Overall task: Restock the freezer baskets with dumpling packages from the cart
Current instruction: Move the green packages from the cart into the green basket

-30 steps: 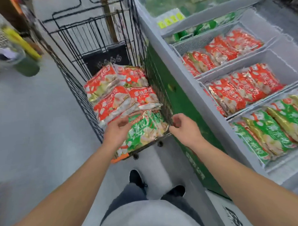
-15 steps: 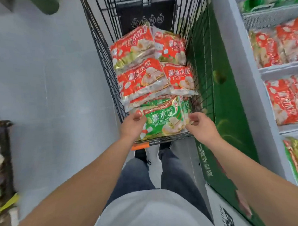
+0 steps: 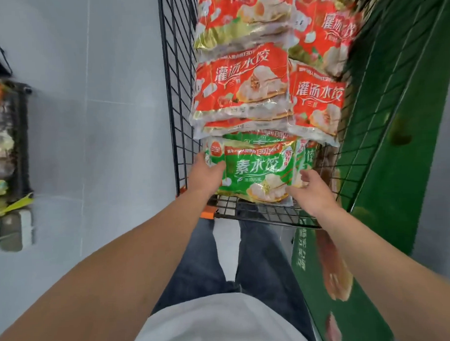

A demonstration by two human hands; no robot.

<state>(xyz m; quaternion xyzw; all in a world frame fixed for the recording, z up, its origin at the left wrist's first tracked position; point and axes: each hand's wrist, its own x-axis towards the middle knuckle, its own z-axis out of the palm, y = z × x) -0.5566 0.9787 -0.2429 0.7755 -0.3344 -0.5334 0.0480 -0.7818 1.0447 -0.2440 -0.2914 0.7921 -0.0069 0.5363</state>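
Your two hands close in on a green dumpling package at the near end of the wire cart

Your left hand (image 3: 209, 174) grips the left edge of the green dumpling package (image 3: 257, 173), thumb over its face; your right hand (image 3: 312, 190) reaches its right edge with fingers loosely spread, not yet gripping. The package lies in the cart (image 3: 180, 100), partly tucked under the red dumpling packages (image 3: 244, 85) stacked beyond it, so taking both edges likely helps slide it free. The green freezer side (image 3: 396, 144) stands just right; its baskets are out of view

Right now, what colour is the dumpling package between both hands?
Green plastic dumpling package, white lettering; head view.
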